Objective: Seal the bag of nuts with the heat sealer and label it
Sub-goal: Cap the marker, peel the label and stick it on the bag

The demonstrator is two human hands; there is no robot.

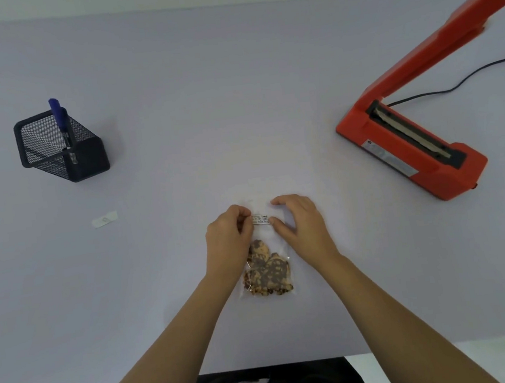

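Note:
A clear bag of nuts (pixel 267 271) lies flat on the pale table near the front edge, its nuts gathered in the lower half. Across its upper part sits a small white printed label (pixel 260 219). My left hand (pixel 230 240) pinches the label's left end with curled fingers. My right hand (pixel 301 222) rests on the bag with its thumb pressing the label's right end and its fingers spread over the bag's top. The orange heat sealer (pixel 411 146) stands at the right with its arm raised open.
A black mesh pen holder (pixel 61 147) with a blue marker (pixel 59 118) stands at the left. A small white paper scrap (pixel 104 219) lies on the table left of the bag. The sealer's black cord (pixel 464 80) trails to the right edge.

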